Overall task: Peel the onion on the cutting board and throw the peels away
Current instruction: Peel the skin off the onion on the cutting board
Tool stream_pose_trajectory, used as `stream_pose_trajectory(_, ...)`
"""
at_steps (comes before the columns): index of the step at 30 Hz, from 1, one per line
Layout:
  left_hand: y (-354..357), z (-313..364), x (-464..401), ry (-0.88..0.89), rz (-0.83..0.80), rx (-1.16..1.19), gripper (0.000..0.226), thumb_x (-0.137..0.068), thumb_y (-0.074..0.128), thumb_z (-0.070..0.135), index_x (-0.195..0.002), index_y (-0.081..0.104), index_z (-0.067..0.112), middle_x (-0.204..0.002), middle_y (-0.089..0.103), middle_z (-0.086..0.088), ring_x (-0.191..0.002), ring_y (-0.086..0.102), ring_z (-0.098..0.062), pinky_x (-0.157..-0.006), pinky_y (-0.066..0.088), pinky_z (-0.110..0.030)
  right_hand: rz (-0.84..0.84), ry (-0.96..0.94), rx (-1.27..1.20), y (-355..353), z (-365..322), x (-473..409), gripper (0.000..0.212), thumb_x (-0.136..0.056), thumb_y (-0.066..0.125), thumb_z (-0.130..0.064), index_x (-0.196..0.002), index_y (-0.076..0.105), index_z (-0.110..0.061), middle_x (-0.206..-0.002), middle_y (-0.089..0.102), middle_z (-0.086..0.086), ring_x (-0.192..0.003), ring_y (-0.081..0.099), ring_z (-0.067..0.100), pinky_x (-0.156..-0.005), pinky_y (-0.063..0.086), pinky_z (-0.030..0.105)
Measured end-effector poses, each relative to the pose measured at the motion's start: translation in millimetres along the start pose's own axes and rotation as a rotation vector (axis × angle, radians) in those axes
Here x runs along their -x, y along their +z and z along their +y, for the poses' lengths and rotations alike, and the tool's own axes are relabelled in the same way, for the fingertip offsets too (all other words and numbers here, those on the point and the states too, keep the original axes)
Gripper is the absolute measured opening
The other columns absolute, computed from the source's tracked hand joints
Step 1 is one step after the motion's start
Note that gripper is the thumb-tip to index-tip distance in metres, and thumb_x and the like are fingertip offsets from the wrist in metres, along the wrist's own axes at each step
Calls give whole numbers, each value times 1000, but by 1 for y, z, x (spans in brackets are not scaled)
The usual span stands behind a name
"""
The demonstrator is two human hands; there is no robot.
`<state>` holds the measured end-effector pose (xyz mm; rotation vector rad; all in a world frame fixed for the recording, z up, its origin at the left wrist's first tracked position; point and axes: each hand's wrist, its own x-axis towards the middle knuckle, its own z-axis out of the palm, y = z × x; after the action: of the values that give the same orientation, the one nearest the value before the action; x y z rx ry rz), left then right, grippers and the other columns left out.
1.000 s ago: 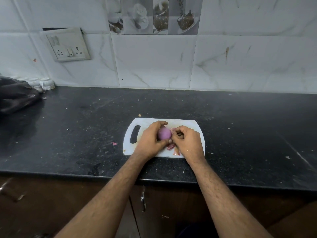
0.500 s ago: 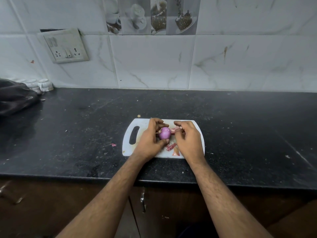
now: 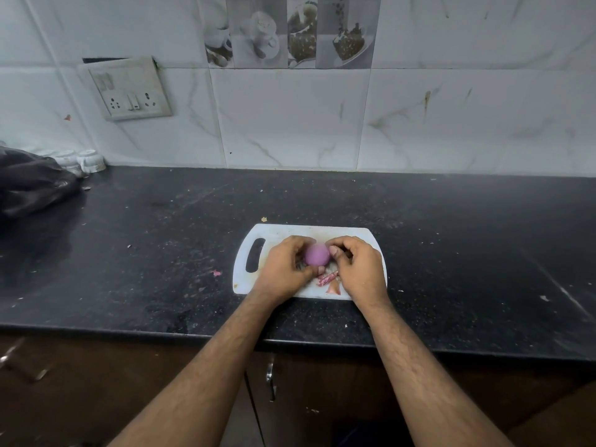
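Observation:
A small purple onion [image 3: 316, 255], smooth and round, is held just above the white cutting board [image 3: 258, 233] between both hands. My left hand [image 3: 283, 269] wraps its left side, fingers curled around it. My right hand [image 3: 358, 269] presses on its right side with thumb and fingertips. Reddish and pale peels [image 3: 329, 280] lie on the board just under the hands, near its front edge.
The board sits on a black stone counter [image 3: 451, 253] with crumbs and a pink scrap [image 3: 216, 272]. A dark bag [image 3: 29, 182] and small white cups [image 3: 87, 161] are at the far left. A socket plate [image 3: 129, 88] hangs on the tiled wall. Cabinet doors with handles [image 3: 270, 379] are below.
The right hand, which was pulling a strip of peel away from the onion, has come back against it. The onion has turned in the fingers and now shows a smooth side.

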<state>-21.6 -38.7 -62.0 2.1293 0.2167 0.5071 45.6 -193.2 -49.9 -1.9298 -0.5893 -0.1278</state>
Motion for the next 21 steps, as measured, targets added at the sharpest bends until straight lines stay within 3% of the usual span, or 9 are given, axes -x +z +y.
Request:
stream_pose_trajectory(4,0,2,2,-23,-33,76,48,-87,78,22,-131,60,16,-124,68,5,-117,65,-11,-108,52,-38,17,31,-64,-3,-1,2,20,-103,58,-13,-112,74,-17,-101,75,-10,-56,65,-6,-54,47,3)
stream_pose_trajectory(6,-2,4,3,-18,-33,102,51,-91,74,23,-138,55,17,-126,69,4,-119,65,-11,-108,51,-34,1,16,-93,-4,-1,2,24,-103,58,-14,-119,74,-20,-110,76,-12,-76,70,-9,-72,54,8)
stream_pose_trajectory(9,-4,8,5,5,-62,39,74,-92,74,28,-154,35,28,-124,67,7,-113,66,-8,-99,49,-19,-56,-4,-131,-4,-1,1,31,-102,58,-9,-125,73,-24,-116,75,-16,-106,68,-7,-98,56,23)
stream_pose_trajectory(12,-2,9,4,44,-114,-17,69,-92,73,19,-153,41,25,-127,67,4,-116,64,-10,-107,50,-31,-93,-16,-159,-5,-2,3,33,-102,57,-7,-125,73,-24,-116,75,-18,-102,70,-3,-96,58,29)
stream_pose_trajectory(16,-3,10,2,37,-115,-92,57,-97,65,22,-149,45,24,-136,62,-3,-123,59,-17,-111,47,-42,-77,-18,-149,-3,-2,3,36,-102,54,-5,-129,70,-21,-120,73,-14,-114,66,-3,-102,55,27)
stream_pose_trajectory(19,-3,13,3,49,-125,-88,53,-99,63,21,-149,44,21,-137,62,-2,-123,59,-15,-111,47,-38,-47,16,27,2,1,0,30,-102,59,-28,-130,67,-23,-123,68,-11,-105,70,12,-95,59,40)
stream_pose_trajectory(21,-3,14,4,58,-123,-67,52,-100,62,19,-148,45,17,-138,63,-2,-125,59,-14,-111,46,-34,-85,12,170,6,0,-1,39,-99,56,-50,-126,67,-25,-116,67,-10,-96,69,18,-89,59,45)
